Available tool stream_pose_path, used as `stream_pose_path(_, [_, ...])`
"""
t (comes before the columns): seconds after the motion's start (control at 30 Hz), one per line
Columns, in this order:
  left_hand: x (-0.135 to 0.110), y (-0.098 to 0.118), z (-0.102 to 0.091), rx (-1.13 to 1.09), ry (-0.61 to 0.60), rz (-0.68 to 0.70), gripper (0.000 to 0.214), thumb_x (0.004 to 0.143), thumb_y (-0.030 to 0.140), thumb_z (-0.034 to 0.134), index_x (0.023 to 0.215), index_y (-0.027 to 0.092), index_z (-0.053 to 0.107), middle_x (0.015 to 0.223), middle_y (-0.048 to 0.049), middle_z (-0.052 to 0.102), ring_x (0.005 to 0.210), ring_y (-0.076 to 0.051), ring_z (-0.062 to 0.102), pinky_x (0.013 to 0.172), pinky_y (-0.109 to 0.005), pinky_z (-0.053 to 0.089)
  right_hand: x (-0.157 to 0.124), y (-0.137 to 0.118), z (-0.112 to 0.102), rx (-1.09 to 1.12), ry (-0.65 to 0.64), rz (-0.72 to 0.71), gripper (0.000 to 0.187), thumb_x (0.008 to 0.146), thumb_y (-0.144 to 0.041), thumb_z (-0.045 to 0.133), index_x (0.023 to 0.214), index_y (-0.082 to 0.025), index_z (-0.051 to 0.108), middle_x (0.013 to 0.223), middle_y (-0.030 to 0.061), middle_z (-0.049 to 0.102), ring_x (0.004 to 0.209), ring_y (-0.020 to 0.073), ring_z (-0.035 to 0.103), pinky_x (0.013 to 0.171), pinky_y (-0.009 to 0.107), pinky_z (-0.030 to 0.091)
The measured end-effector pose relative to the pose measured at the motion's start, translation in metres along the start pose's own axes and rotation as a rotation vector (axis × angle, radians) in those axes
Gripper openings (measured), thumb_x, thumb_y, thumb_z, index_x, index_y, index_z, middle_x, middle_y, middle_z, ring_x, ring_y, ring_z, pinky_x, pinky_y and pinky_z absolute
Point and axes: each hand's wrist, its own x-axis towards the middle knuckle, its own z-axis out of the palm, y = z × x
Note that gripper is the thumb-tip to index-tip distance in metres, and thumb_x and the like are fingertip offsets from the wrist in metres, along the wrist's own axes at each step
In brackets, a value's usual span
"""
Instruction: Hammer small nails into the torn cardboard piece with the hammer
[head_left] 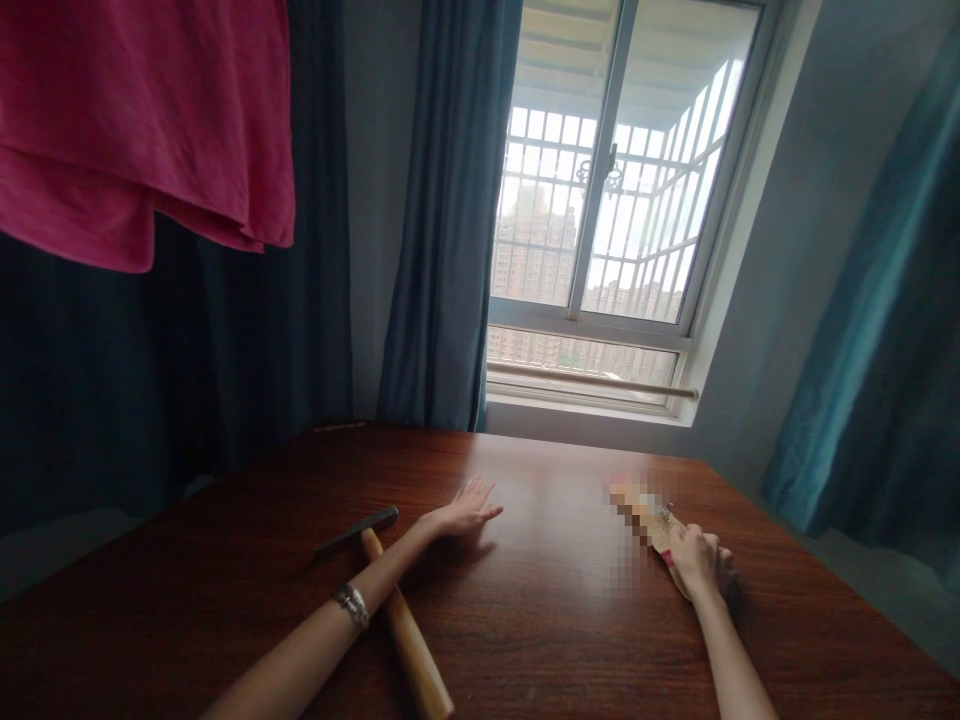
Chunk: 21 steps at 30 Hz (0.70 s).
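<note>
My left hand [466, 508] is held out over the table with its fingers spread, holding nothing. A hammer [417, 645] with a wooden handle and a dark metal head lies under my left forearm, which hides part of the handle. On the right, my right hand [701, 562] is closed around the near end of a flat tan packet [666, 538] with a red patch. Blocky blurring covers the packet's far part, so its print and contents cannot be made out.
The brown wooden table [540, 640] reaches toward a barred window [600, 200]. A blue curtain [442, 220] hangs behind its far edge and another curtain [855, 330] at the right. A pink cloth [150, 120] hangs at the upper left.
</note>
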Motion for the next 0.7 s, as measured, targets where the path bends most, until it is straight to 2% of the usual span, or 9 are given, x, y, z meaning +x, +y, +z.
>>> stream_pose_path(0.07, [-0.001, -0.007, -0.003, -0.009, 0.011, -0.052, 0.088, 0.08, 0.07, 0.027, 0.143, 0.009, 0.016, 0.15, -0.019, 0.002, 0.137, -0.033, -0.006, 0.109, -0.048, 0.007, -0.005, -0.02, 0.003, -0.017, -0.064, -0.023, 0.044, 0.085, -0.041, 0.032, 0.102, -0.016, 0.064, 0.103, 0.0206, 0.059, 0.098, 0.0357, 0.053, 0.075, 0.05, 0.039])
stream_pose_path(0.17, [0.001, -0.019, -0.009, -0.026, 0.038, -0.135, 0.088, 0.081, 0.068, 0.026, 0.143, 0.007, 0.013, 0.149, -0.0209, 0.0, 0.137, -0.033, -0.006, 0.108, -0.048, 0.008, -0.016, -0.06, 0.007, -0.008, -0.151, -0.183, 0.043, 0.086, -0.04, 0.033, 0.106, -0.014, 0.062, 0.108, 0.0206, 0.058, 0.103, 0.034, 0.05, 0.078, 0.047, 0.039])
stream_pose_path(0.27, [0.006, -0.031, -0.017, -0.048, 0.097, -0.163, 0.083, 0.083, 0.063, 0.029, 0.142, 0.006, 0.013, 0.149, -0.0214, 0.004, 0.138, -0.031, -0.003, 0.109, -0.047, 0.01, -0.031, -0.105, 0.017, 0.018, -0.183, -0.293, 0.041, 0.087, -0.039, 0.036, 0.106, -0.014, 0.061, 0.107, 0.0185, 0.059, 0.104, 0.0324, 0.05, 0.082, 0.045, 0.037])
stream_pose_path(0.37, [0.006, -0.042, -0.027, -0.072, 0.187, -0.098, 0.078, 0.081, 0.054, 0.043, 0.14, 0.007, 0.024, 0.148, -0.0204, 0.017, 0.138, -0.029, 0.009, 0.11, -0.04, 0.014, -0.047, -0.152, 0.031, 0.063, -0.202, -0.406, 0.043, 0.086, -0.039, 0.039, 0.116, -0.014, 0.056, 0.109, 0.0169, 0.059, 0.105, 0.0308, 0.05, 0.084, 0.042, 0.037])
stream_pose_path(0.43, [0.003, -0.048, -0.033, -0.104, 0.245, -0.014, 0.074, 0.073, 0.043, 0.059, 0.135, 0.009, 0.036, 0.143, -0.0184, 0.03, 0.134, -0.028, 0.023, 0.109, -0.035, 0.021, -0.058, -0.183, 0.04, 0.103, -0.221, -0.486, 0.043, 0.086, -0.039, 0.04, 0.119, -0.015, 0.054, 0.11, 0.0157, 0.059, 0.106, 0.0294, 0.049, 0.083, 0.04, 0.037])
stream_pose_path(0.53, [0.0, -0.053, -0.042, -0.211, 0.292, 0.067, 0.057, 0.065, 0.023, 0.064, 0.12, 0.012, 0.054, 0.125, -0.0111, 0.054, 0.116, -0.025, 0.048, 0.099, -0.03, 0.036, -0.072, -0.225, 0.05, 0.171, -0.251, -0.598, 0.042, 0.087, -0.04, 0.04, 0.119, -0.018, 0.054, 0.111, 0.0142, 0.06, 0.106, 0.0271, 0.05, 0.082, 0.036, 0.037])
stream_pose_path(0.6, [0.001, -0.056, -0.046, -0.282, 0.338, 0.021, 0.044, 0.066, 0.016, 0.06, 0.11, 0.013, 0.061, 0.111, -0.0075, 0.063, 0.101, -0.022, 0.057, 0.089, -0.028, 0.042, -0.08, -0.25, 0.054, 0.218, -0.27, -0.668, 0.041, 0.087, -0.041, 0.04, 0.118, -0.02, 0.056, 0.111, 0.0131, 0.06, 0.106, 0.0254, 0.05, 0.082, 0.034, 0.036])
stream_pose_path(0.7, [0.004, -0.058, -0.05, -0.295, 0.451, -0.11, 0.038, 0.065, 0.008, 0.055, 0.102, 0.01, 0.064, 0.1, -0.0072, 0.066, 0.09, -0.019, 0.06, 0.081, -0.025, 0.044, -0.089, -0.281, 0.057, 0.287, -0.3, -0.772, 0.039, 0.085, -0.042, 0.044, 0.115, -0.022, 0.058, 0.109, 0.01, 0.062, 0.104, 0.0225, 0.051, 0.083, 0.03, 0.035])
